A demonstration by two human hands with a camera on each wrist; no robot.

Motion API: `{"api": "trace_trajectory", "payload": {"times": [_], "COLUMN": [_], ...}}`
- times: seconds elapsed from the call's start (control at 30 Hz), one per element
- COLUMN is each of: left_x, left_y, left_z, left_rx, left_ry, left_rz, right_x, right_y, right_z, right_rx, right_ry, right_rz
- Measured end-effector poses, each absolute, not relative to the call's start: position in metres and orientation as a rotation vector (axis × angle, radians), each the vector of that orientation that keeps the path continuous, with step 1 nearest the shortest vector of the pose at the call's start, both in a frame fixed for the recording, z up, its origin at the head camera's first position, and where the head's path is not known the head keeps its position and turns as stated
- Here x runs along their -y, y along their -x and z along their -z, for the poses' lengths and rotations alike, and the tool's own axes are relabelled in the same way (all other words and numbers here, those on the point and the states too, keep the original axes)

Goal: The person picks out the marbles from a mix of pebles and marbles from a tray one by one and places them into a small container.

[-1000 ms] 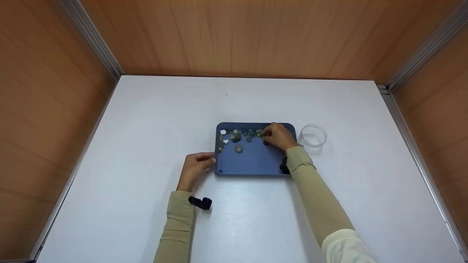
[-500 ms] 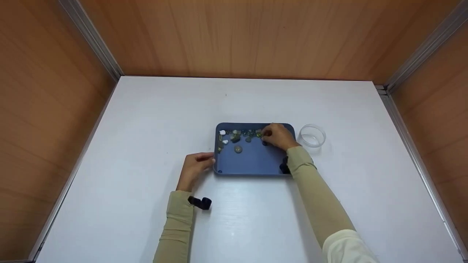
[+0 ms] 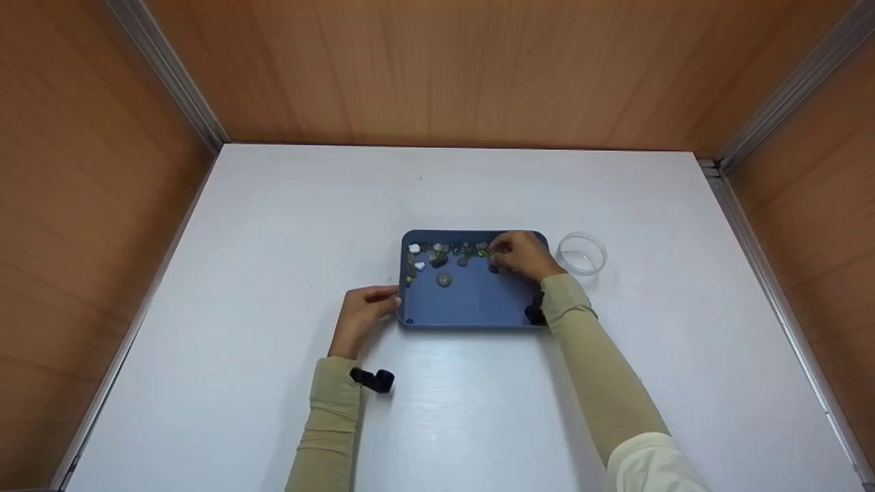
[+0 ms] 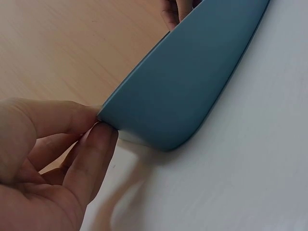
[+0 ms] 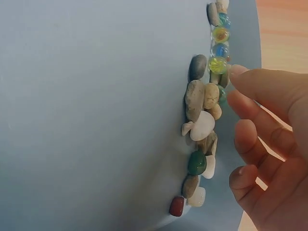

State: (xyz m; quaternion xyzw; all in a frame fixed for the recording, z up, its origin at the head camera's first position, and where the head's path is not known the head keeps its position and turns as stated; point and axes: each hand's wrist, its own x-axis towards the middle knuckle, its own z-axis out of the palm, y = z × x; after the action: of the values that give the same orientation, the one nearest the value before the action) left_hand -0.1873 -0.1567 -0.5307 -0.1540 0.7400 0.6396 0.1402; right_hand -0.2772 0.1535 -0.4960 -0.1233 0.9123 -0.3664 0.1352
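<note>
A blue tray (image 3: 472, 301) lies on the white table with pebbles and glass marbles along its far and left sides. My left hand (image 3: 359, 316) pinches the tray's left rim between thumb and fingers, which the left wrist view shows close up. In the tray's far right part is my right hand (image 3: 525, 254), its fingers bent. Seen from the right wrist, thumb and forefinger tips lie beside a small grey-green pebble (image 5: 225, 78), just past a yellow-green marble (image 5: 217, 65). Whether they grip the pebble cannot be made out.
A clear round dish (image 3: 582, 254) stands right of the tray. A white pebble (image 5: 202, 126), a dark green stone (image 5: 197, 162) and a red-brown stone (image 5: 177, 206) lie along the tray's far wall. Wooden panels (image 3: 437, 75) enclose the table at the back and sides.
Both hands stay nearly where they were, the left at the tray's rim and the right among the stones. The right forearm has shifted very slightly right relative to the tray.
</note>
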Motion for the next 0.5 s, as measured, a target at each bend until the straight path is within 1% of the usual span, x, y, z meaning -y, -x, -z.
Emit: {"api": "trace_trajectory", "payload": {"times": [0.5], "left_x": [0.1573], "left_y": [0.1885], "left_z": [0.5295], "left_rx": [-2.134], "left_ry": [0.451], "left_rz": [-1.831], "right_x": [-0.1573], "right_y": [0.2764], "right_z": [0.4871], "right_rx": [-2.665], "right_ry": [0.376], "right_rz": [1.065]}}
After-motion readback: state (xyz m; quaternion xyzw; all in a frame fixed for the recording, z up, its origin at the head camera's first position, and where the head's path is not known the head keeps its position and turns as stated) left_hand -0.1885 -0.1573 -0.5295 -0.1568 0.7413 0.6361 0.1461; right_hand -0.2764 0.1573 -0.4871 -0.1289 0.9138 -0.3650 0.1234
